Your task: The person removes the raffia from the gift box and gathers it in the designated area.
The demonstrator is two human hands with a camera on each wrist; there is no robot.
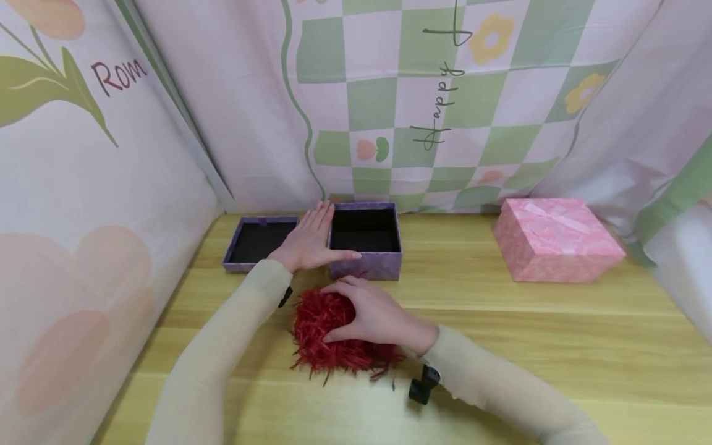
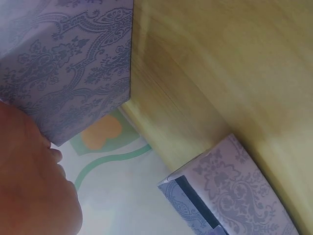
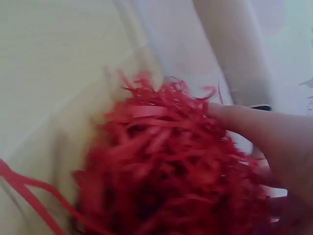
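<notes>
Right hand [image 1: 381,315]: thumb and fingers bent round a loose heap of red shredded paper [image 1: 319,334] — thumb on the near side, fingers on the far side. The right wrist view shows the thumb against the strips; how firmly it grips I cannot tell.
Red heap: just in front of a rectangular, lidless box in purple patterned paper [image 1: 367,267], on the person's side of it. Stray strips stick out along the near edge; whether any of the heap is lifted I cannot tell.
Left hand [image 1: 306,244]: fingers straight and lying close together at the box's left side, thumb spread away from them along the front rim.
Purple box: upright, black inside, near the back of the table in pale yellow wood grain [image 1: 556,346]; a scrolling floral pattern shows on its wall in the left wrist view.
Shallow purple lid [image 1: 256,244]: to the left of the box, black inner side up, its near right corner partly behind the left hand.
Pink box [image 1: 556,247]: closed, mottled, with a pale ribbon bow on top — well apart, at the far right.
Backdrop: white curtain with green checks [image 1: 372,105], flowers and the word "Happy" behind the table.
Sleeves: cream, a black device [image 1: 424,384] by the right cuff.
</notes>
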